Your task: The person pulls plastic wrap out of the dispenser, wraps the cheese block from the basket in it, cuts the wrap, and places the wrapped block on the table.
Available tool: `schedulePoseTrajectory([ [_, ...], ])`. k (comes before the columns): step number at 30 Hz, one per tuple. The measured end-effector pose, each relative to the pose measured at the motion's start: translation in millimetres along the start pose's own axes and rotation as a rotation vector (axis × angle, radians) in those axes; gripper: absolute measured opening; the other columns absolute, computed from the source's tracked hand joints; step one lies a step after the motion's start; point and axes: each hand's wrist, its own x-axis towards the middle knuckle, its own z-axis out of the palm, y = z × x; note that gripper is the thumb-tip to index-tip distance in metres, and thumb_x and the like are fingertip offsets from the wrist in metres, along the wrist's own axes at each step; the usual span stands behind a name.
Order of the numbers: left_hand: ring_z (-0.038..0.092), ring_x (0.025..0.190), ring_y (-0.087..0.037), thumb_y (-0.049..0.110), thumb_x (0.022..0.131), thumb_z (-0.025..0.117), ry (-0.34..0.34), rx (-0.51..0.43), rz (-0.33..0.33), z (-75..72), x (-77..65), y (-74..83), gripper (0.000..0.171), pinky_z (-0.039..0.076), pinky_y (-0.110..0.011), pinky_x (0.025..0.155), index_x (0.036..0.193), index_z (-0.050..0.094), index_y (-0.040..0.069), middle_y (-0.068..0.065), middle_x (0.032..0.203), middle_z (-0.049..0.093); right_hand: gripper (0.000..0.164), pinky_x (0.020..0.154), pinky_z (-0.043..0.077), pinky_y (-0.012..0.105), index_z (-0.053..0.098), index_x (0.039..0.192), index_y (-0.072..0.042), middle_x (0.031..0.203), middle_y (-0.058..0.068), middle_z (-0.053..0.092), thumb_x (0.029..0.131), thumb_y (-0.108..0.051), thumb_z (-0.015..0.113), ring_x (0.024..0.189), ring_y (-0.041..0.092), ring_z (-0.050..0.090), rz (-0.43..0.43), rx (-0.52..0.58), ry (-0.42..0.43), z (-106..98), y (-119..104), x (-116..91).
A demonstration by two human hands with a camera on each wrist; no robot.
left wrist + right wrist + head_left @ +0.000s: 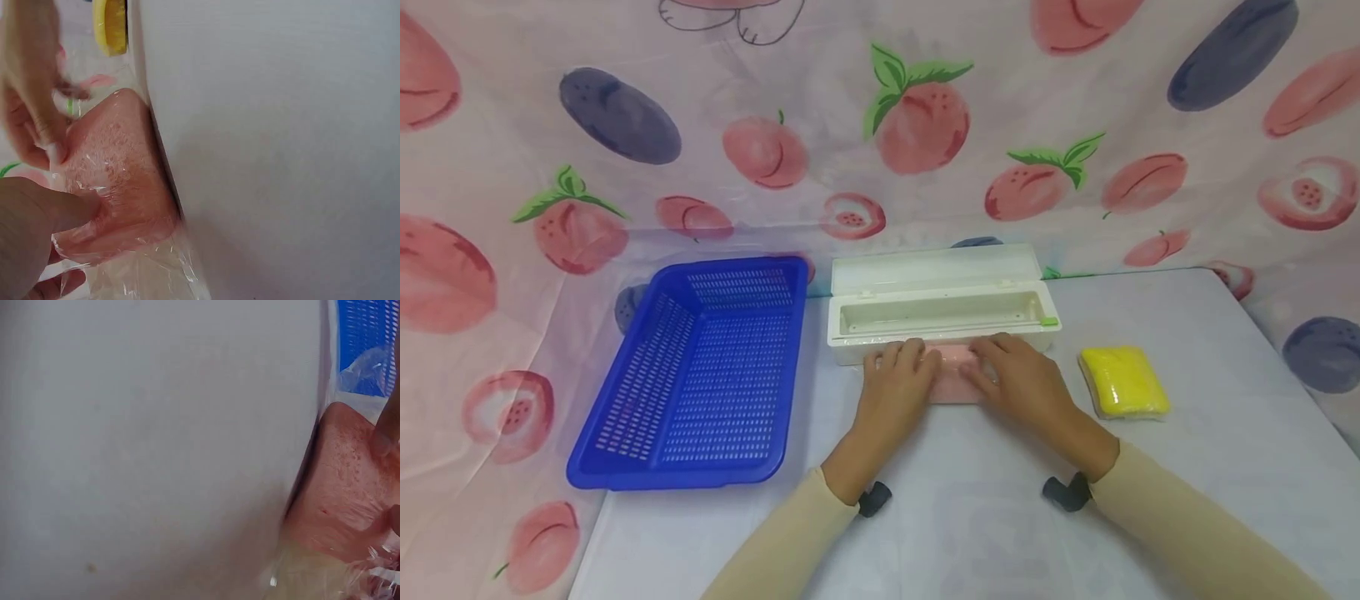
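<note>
A pink sponge [956, 379], with clear plastic wrap over it, lies on the table against the front of a white wrap dispenser [942, 308]. My left hand [898, 385] grips the sponge's left side; in the left wrist view its thumb [78, 209] presses on the wrapped face. From the right side, my right hand [1026, 385] holds the sponge, its thumb tip [56, 153] at the edge. Loose clear wrap [140, 275] trails off one end of the sponge. Several fingertips are hidden behind the sponge and wrap.
The dispenser's lid [934, 268] stands raised, and a green cutter tab [1048, 322] sits at its right end. A blue basket [796, 367] is on the left. To the right lies a yellow wrapped sponge [1126, 382]. Behind hangs a fruit-patterned cloth [820, 67].
</note>
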Motion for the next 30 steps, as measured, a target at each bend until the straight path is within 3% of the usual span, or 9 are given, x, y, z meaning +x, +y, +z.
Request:
schedulePoseTrajectory([
  [3,0.06,0.107,-0.022,0.016,0.098,0.065,0.03,0.032,0.035,-0.9,-0.4,0.5,0.017,0.047,-0.044,0.085,0.114,0.066,0.018,0.0,0.114,0.062,0.038,0.08,0.058,0.043,0.072,0.125,-0.013,0.112,0.009,0.071,0.095,-0.036,0.072,0.099,0.029,0.066,-0.109,-0.123,0.08,-3,-5,1],
  [6,0.06,0.108,-0.02,0.018,0.1,0.063,-0.001,0.026,0.038,-2.0,0.5,0.0,0.018,0.047,-0.043,0.085,0.117,0.067,0.018,0.002,0.113,0.062,0.036,0.082,0.057,0.043,0.072,0.126,-0.014,0.111,0.007,0.072,0.093,-0.029,0.075,0.099,0.028,0.066,-0.169,-0.139,0.098,-3,-5,1],
  [10,0.061,0.112,-0.019,0.021,0.102,0.062,-0.067,0.002,0.036,-3.2,1.6,-1.3,0.024,0.048,-0.044,0.087,0.125,0.067,0.019,0.002,0.116,0.063,0.037,0.086,0.057,0.044,0.071,0.129,-0.013,0.116,0.008,0.072,0.094,-0.026,0.074,0.103,0.028,0.066,-0.162,-0.119,0.083,0,-2,0],
  [15,0.061,0.115,-0.02,0.023,0.101,0.063,-0.112,-0.026,0.023,-5.9,3.3,-2.2,0.03,0.048,-0.044,0.089,0.131,0.065,0.02,0.001,0.123,0.064,0.043,0.102,0.053,0.048,0.065,0.137,-0.014,0.132,0.006,0.068,0.097,-0.026,0.07,0.122,0.029,0.063,-0.142,-0.046,0.057,1,3,-3],
  [19,0.061,0.11,-0.022,0.026,0.099,0.065,-0.091,-0.026,0.007,-10.6,10.1,1.8,0.028,0.048,-0.045,0.087,0.126,0.068,0.018,0.0,0.115,0.069,0.039,0.109,0.047,0.051,0.063,0.139,-0.013,0.135,0.006,0.068,0.102,-0.024,0.062,0.129,0.029,0.057,-0.054,0.048,0.079,-4,10,-9],
  [24,0.064,0.109,-0.022,0.029,0.1,0.062,-0.095,-0.04,-0.045,-19.0,35.9,15.5,0.017,0.05,-0.048,0.091,0.108,0.072,0.017,-0.001,0.111,0.071,0.035,0.1,0.042,0.053,0.06,0.128,-0.002,0.127,0.018,0.061,0.097,-0.019,0.066,0.121,0.037,0.048,0.138,0.17,0.27,-13,27,-12],
  [27,0.065,0.11,-0.02,0.031,0.104,0.057,-0.176,-0.077,-0.049,-21.6,59.1,25.3,0.024,0.054,-0.045,0.091,0.116,0.072,0.016,-0.001,0.118,0.069,0.054,0.104,0.04,0.059,0.048,0.133,0.005,0.137,0.027,0.05,0.093,-0.022,0.073,0.127,0.044,0.043,0.264,0.246,0.31,-19,41,-10],
  [30,0.066,0.112,-0.02,0.03,0.107,0.051,-0.274,-0.2,-0.042,-19.1,86.0,33.1,0.032,0.056,-0.039,0.093,0.127,0.069,0.013,-0.003,0.122,0.069,0.082,0.111,0.043,0.06,0.033,0.15,0.004,0.153,0.03,0.04,0.092,-0.036,0.076,0.139,0.048,0.043,0.378,0.328,0.213,-24,53,-8],
])
